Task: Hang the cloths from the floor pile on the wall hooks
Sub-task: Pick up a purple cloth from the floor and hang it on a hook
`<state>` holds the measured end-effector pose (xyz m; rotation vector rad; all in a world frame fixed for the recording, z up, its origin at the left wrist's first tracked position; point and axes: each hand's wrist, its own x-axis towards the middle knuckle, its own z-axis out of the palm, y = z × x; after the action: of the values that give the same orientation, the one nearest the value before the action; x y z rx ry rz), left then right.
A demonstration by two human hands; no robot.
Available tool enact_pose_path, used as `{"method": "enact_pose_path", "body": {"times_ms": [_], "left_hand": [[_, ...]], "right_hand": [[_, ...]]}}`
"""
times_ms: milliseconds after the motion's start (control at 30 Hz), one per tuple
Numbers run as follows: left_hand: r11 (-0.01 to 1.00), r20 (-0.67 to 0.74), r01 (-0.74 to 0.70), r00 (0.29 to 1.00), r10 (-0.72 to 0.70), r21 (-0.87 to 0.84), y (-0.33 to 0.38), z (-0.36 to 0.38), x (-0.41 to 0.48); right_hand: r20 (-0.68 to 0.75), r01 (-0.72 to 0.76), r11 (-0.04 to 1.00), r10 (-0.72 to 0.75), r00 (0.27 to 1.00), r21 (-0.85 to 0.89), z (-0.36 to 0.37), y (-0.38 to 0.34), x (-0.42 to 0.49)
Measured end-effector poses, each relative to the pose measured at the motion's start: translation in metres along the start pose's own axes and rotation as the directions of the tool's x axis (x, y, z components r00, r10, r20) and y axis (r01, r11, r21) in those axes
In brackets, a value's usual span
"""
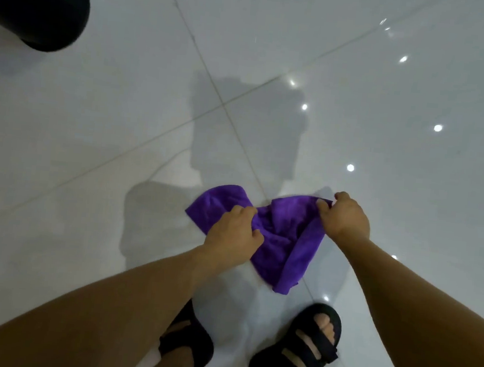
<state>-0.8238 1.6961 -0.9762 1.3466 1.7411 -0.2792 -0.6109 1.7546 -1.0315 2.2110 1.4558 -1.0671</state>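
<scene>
One purple cloth (279, 245) is held over the white tiled floor (92, 141). The left grip (235, 232) clutches its bunched middle; the right grip (344, 218) pinches its upper right corner. Two black sandals (302, 355) stand just below. One black cylindrical object (37, 4) stands well apart at upper left.

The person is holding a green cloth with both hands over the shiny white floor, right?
Almost. The cloth is purple, not green, as the head view shows. The rest is right: the left hand and the right hand both grip it over the shiny white floor.
</scene>
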Motion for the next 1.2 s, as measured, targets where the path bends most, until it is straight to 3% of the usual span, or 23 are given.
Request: {"method": "enact_pose_path", "body": {"times_ms": [133,233,367,433,567,733,933,1100,1200], "left_hand": [[1.000,0.011,0.013,1.000,-0.012,-0.028,-0.017,0.012,0.011],[0.999,0.009,0.025,1.000,-0.025,-0.037,-0.018,0.005,0.002],[0.999,0.015,0.002,1.000,-0.001,-0.034,0.002,-0.030,-0.032],[1.000,0.018,-0.020,1.000,0.020,-0.015,0.015,-0.051,-0.049],[0.997,-0.031,-0.076,0.997,0.076,-0.008,0.026,-0.072,-0.051],[0.998,-0.013,-0.068,0.998,0.068,0.017,0.011,-0.032,-0.001],[0.999,0.079,-0.032,0.996,0.033,-0.025,-0.012,0.027,0.011],[0.999,0.087,-0.034,0.995,0.038,-0.039,0.001,-0.007,-0.037],[0.988,0.062,-0.130,0.989,0.135,-0.080,0.030,-0.069,-0.077]], "right_hand": [[-0.036,-0.069,0.990,0.065,0.997,-0.122,0.019,0.000,0.023],[-0.098,-0.001,0.981,-0.018,0.995,-0.194,0.015,-0.004,0.006],[0.010,0.106,0.984,-0.106,0.994,-0.145,-0.013,-0.014,-0.041],[0.029,0.099,0.984,-0.096,0.995,-0.148,-0.030,-0.011,-0.062],[0.020,0.022,1.000,-0.023,1.000,0.006,-0.042,-0.006,-0.070],[0.018,0.141,0.988,-0.140,0.990,-0.055,-0.004,-0.002,-0.018],[-0.031,0.118,0.981,-0.125,0.992,-0.156,0.032,0.026,0.004],[-0.007,0.328,0.945,-0.328,0.945,0.001,-0.010,0.005,-0.066],[-0.046,0.444,0.885,-0.442,0.896,0.139,-0.066,-0.041,-0.126]]}}
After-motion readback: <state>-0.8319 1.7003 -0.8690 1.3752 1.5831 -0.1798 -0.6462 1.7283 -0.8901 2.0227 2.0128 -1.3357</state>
